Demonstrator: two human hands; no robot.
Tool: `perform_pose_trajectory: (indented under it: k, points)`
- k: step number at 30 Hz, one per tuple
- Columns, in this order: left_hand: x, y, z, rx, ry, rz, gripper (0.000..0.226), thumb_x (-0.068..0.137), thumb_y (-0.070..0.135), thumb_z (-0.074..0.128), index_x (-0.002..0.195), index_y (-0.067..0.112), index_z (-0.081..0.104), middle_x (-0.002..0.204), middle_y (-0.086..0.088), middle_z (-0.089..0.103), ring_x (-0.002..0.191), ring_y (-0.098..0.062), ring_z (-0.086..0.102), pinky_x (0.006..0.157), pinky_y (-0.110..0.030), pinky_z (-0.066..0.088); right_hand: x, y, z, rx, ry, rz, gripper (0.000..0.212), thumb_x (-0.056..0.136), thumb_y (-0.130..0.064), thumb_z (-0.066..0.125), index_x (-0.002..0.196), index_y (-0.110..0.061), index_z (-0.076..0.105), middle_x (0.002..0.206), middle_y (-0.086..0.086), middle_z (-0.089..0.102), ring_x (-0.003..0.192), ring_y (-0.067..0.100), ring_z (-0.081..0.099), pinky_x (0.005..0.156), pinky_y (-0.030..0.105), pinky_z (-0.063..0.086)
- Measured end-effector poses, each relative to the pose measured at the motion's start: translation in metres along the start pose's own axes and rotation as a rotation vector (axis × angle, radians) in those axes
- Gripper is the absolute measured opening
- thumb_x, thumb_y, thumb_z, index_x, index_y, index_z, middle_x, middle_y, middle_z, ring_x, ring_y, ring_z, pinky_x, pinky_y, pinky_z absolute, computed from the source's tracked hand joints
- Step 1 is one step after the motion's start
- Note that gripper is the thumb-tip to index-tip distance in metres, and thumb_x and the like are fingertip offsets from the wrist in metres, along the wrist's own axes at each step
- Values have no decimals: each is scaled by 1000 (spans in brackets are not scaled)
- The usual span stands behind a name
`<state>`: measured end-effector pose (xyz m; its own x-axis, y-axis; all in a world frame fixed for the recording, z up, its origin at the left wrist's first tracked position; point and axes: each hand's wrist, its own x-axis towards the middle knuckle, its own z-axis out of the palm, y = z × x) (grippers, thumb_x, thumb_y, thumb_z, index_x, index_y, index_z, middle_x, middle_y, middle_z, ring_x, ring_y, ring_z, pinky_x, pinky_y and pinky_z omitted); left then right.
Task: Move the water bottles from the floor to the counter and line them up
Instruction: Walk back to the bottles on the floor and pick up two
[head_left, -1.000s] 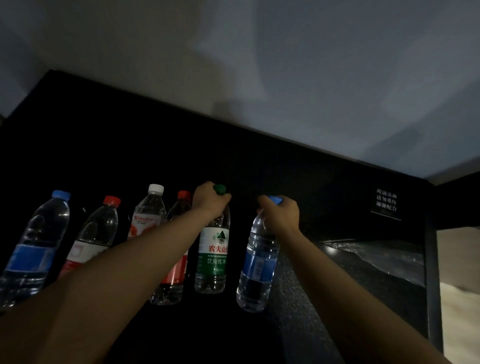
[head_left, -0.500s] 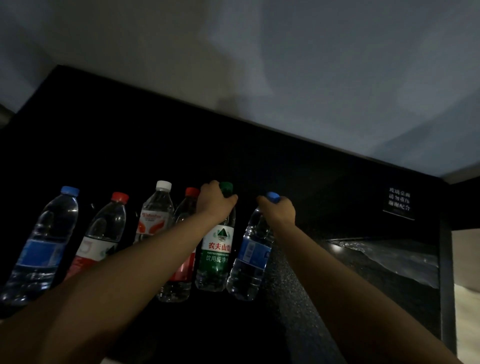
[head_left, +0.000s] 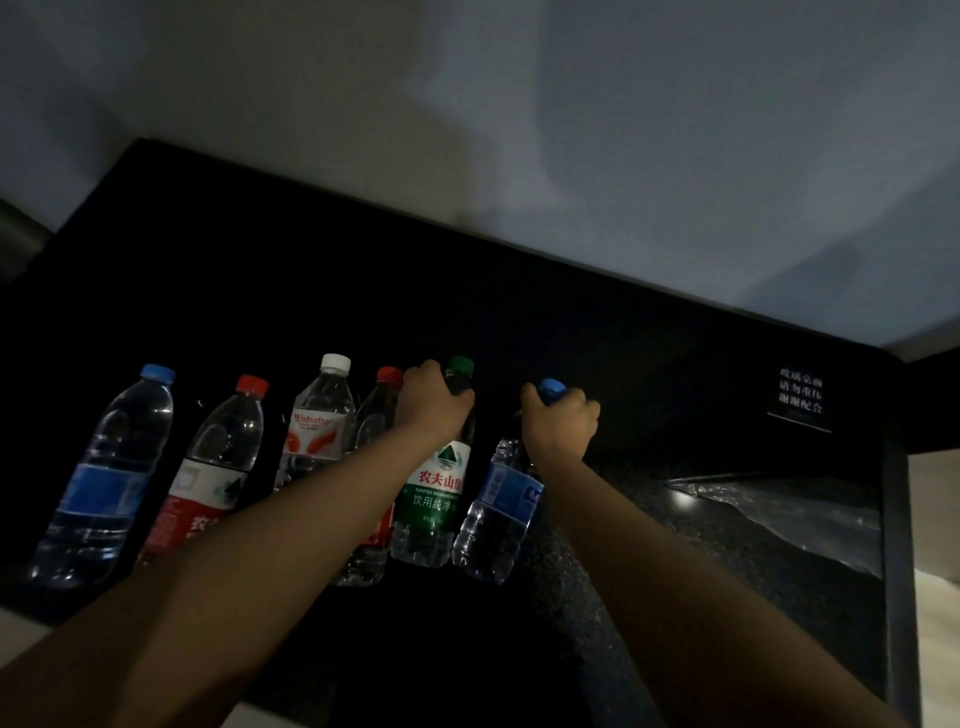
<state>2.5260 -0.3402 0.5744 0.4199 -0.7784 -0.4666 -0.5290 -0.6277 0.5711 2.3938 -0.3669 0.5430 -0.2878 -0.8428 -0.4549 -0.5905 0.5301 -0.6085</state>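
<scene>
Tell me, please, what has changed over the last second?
The right hand slid its blue-capped bottle left, closing the gap to the green-labelled bottle held by the left hand. Both grips held; the four bottles further left stayed put.

Left grip and right grip, both reached well forward, curl tightly closed, knuckles facing up.

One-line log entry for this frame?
left hand grips green-cap bottle | right hand grips rightmost blue-cap bottle | six bottles on counter

Six bottles; two hands; probably one sign.
</scene>
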Motion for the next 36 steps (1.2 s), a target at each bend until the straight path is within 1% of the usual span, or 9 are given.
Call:
perform_pose_trajectory:
  k: [3,8,13,17,19,21,25,30,36]
  points:
    - [-6,2,-6,-16,21,6,53,88,25,66,130,0,46,133,-17,49,116,-32,54,86,-33,45,0,3,-9,44,-63,-6,60,85,-41,64,126,-1,48,127,16,42,110,31,50,93,43,49]
    - [-30,6,-17,-17,64,67,51,87,23,65,129,0,46,132,-15,48,115,-29,53,82,-29,41,-9,15,-38,54,-150,-49,56,85,-40,64,128,-7,47,125,11,40,106,27,53,89,41,51]
    - [-69,9,-27,7,61,146,42,85,16,67,120,-2,53,121,-17,57,107,-30,58,81,-32,44,-20,43,-74,38,-297,-172,39,83,-45,63,104,-13,56,113,9,53,87,17,59,64,26,46]
    - [-97,11,-33,63,18,198,41,83,19,69,119,5,55,120,-12,59,105,-24,59,81,-31,46,-30,59,-99,-44,-353,-255,24,81,-47,66,90,-37,47,103,-5,50,82,8,59,58,15,46]
    - [-108,11,-34,90,-4,219,46,84,23,69,124,7,53,125,-10,57,111,-24,57,87,-30,44,-34,69,-106,-91,-407,-263,27,82,-47,66,100,-34,50,108,-5,51,81,5,59,53,11,43]
    - [-117,11,-35,119,-31,249,48,85,25,68,126,7,52,128,-11,55,114,-25,55,90,-30,44,-40,77,-112,-132,-398,-279,50,81,-52,65,120,-24,52,113,-3,50,81,3,57,55,11,41]
    - [-127,15,-39,172,-97,314,50,86,25,67,129,8,49,131,-9,50,115,-23,54,92,-30,46,-61,85,-124,-270,-329,-355,57,79,-55,64,125,-26,48,105,-10,43,76,0,52,51,10,37]
    - [-136,24,-47,343,-246,487,56,88,30,63,137,11,43,134,-8,47,119,-19,50,93,-27,42,-98,91,-141,-443,-171,-398,57,80,-49,65,128,-25,48,117,-3,50,90,6,48,65,16,39]
    - [-155,40,-42,427,-381,663,37,87,28,63,120,12,54,120,-6,51,104,-19,54,84,-27,44,-168,100,-180,-515,-73,-353,47,87,-39,60,128,-19,49,120,2,51,108,19,55,84,29,48]
